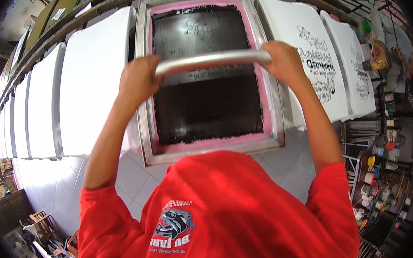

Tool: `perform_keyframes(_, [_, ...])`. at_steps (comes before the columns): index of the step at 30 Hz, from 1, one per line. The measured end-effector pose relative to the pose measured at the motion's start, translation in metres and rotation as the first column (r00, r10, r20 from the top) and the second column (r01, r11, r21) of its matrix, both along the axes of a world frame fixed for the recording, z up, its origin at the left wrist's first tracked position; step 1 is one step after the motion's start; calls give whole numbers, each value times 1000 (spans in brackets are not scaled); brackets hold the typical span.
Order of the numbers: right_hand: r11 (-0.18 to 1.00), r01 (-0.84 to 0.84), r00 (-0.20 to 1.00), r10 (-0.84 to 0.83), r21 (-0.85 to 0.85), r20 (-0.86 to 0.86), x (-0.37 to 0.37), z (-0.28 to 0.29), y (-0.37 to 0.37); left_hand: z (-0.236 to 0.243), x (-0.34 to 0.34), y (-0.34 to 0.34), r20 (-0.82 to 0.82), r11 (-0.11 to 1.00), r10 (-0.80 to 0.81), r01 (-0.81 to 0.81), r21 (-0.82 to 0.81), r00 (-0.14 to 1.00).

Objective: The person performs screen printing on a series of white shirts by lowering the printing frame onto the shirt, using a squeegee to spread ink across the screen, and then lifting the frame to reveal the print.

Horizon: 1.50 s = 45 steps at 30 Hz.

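Observation:
Both my hands are closed around the ends of a long, pale grey squeegee (213, 59), my left hand (140, 77) on one end and my right hand (282, 62) on the other. It lies crosswise over a silk-screen frame (273, 104) with metal rails and a pink border. Glossy black ink (207, 112) covers the mesh on both sides of the squeegee. Beyond the squeegee, faint lettering and drawn shapes show in the mesh. The squeegee's lower edge is hard to make out.
White fabric panels (97, 79) stand in a row to the left of the frame. On the right, white panels (318, 52) carry black printed designs. Shelves with several small containers (370, 179) line the far right, near another person (377, 55). Grey floor tiles (55, 182) show below the panels.

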State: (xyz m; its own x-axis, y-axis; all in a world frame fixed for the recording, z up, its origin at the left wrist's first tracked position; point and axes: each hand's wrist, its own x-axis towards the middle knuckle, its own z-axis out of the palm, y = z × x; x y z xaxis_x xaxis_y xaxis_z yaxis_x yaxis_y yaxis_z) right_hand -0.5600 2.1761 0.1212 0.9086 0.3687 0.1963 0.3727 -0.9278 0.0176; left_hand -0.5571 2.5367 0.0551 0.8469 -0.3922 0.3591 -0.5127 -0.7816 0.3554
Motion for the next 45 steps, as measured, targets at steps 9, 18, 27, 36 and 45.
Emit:
perform_keyframes(9, [995, 26, 995, -16, 99, -98, -219, -54, 12, -41, -201, 8, -251, 998, -56, 61, 10, 966])
perform_keyframes(18, [994, -33, 993, 21, 103, 114, -216, -100, 5, -96, -203, -1, -35, 1000, -12, 13, 21, 999])
perform_keyframes(27, [994, -41, 997, 47, 105, -59, -205, -61, 4, -50, -194, 6, -205, 1000, -27, 29, 3, 978])
perform_keyframes(36, [991, -59, 990, 43, 120, 134, -189, -100, 4, -83, -182, -3, 51, 998, -19, 16, 59, 998])
perform_keyframes(45, [991, -86, 991, 75, 105, 111, -55, -96, -3, -80, -55, -10, 101, 997, -14, 6, 75, 995])
